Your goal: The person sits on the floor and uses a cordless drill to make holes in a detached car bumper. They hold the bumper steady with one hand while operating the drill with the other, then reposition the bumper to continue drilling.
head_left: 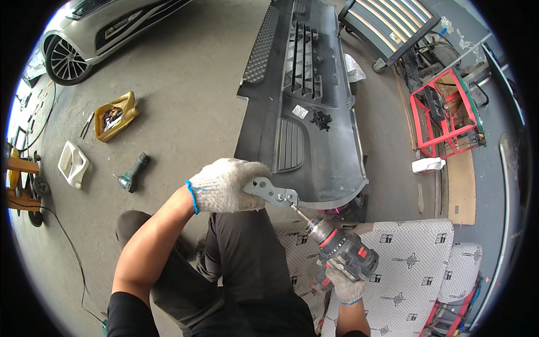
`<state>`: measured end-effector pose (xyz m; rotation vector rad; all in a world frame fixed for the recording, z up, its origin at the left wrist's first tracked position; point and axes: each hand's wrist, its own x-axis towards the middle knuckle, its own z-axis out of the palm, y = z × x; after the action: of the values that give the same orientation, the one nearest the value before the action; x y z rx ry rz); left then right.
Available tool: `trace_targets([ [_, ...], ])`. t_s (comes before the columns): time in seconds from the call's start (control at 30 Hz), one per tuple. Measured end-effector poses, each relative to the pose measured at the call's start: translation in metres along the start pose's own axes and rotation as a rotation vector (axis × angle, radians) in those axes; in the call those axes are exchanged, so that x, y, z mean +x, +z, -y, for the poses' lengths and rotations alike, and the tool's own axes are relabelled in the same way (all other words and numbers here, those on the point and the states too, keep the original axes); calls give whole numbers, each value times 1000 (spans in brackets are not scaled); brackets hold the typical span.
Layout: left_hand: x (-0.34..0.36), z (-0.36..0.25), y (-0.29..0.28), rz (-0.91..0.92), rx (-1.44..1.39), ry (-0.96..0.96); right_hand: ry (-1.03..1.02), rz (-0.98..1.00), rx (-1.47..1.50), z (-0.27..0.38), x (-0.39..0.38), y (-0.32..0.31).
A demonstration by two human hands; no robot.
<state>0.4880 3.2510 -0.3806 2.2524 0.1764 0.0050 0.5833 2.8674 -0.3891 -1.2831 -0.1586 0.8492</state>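
My left hand [227, 185], in a white knit glove, grips a grey metal bracket [272, 192] against the near corner of a dark grey car bumper [306, 101]. The bumper lies inside-up, stretching away from me. My right hand [345, 289], also gloved, holds a black and red cordless drill [342, 250]. The drill's bit [299, 213] touches a screw at the bracket's right end.
A green cordless tool [132, 174], a white cut jug [73, 164] and a yellow cut jug with parts [115, 116] lie on the concrete floor at left. A silver car [101, 28] stands at upper left. A red frame cart [446, 115] is at right; patterned padded sheets [404, 264] lie at lower right.
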Motion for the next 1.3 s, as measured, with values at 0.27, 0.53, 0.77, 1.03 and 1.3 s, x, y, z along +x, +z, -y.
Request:
trace_targets([
  [0.27, 1, 1, 5, -21, -8, -18, -99, 16, -423, 13, 7, 18],
  [0.53, -1, -2, 2, 2, -17, -62, -72, -28, -464, 15, 5, 26],
  [0.77, 0, -3, 0, 22, -36, -104, 65, 22, -413, 15, 7, 6],
  [1.03, -1, 2, 3, 21, -77, -95, -383, 192, -1323, 43, 40, 1],
  [1.3, 0, 6, 6, -5, -61, -69, -201, 403, -1126, 88, 62, 30],
])
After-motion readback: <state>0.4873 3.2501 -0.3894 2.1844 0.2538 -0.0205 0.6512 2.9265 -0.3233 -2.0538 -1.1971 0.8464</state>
